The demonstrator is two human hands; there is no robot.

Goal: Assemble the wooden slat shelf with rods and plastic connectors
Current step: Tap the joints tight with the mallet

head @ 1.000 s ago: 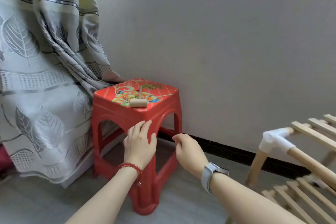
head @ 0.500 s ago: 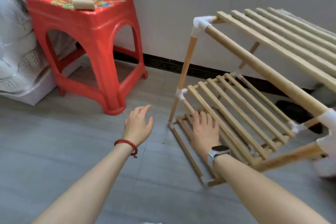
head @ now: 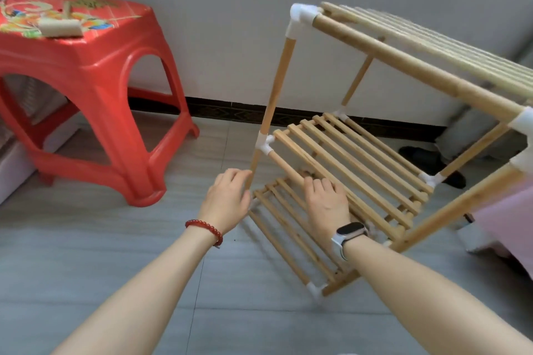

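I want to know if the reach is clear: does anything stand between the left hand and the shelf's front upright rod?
Nothing visible does. The left hand is right beside the upright rod, its fingers at the lower end.

Both forearms: bare, extended forward and downward, running roughly parallel and angled slightly toward each other.

Left hand: back of hand upward, fingers loosely bent and held together, fingertips at the lower part of an upright rod; whether they close round it cannot be told. Left wrist: red bead bracelet.

Right hand: palm down, back of hand upward, fingers nearly straight, slightly spread and pointing away from the body, resting flat on slats. Thumb hidden. Right wrist: smartwatch with dark face and pale strap, face turned upward.

Hands lie near each other, not touching.
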